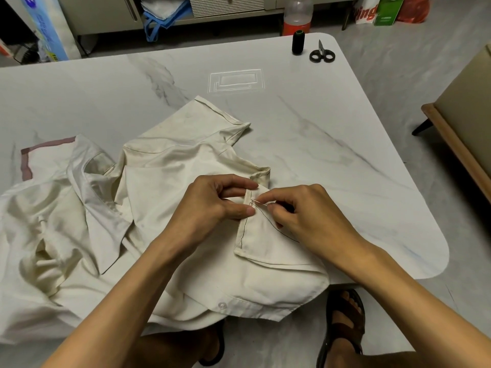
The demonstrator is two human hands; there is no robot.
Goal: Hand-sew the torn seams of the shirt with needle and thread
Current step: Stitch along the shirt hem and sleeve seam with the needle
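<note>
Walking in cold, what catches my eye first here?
A crumpled cream cotton shirt sprawls across the white marble-look table. Near the front edge, the left hand pinches its seam while the right hand pinches a thin needle trailing dark thread. A black thread spool and black-handled scissors sit far right.

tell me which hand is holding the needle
The right hand pinches the needle at its fingertips; the left hand only pinches the shirt along its seam.

Matt cream cloth shirt, glossy marbled table, black plastic-handled scissors
</note>
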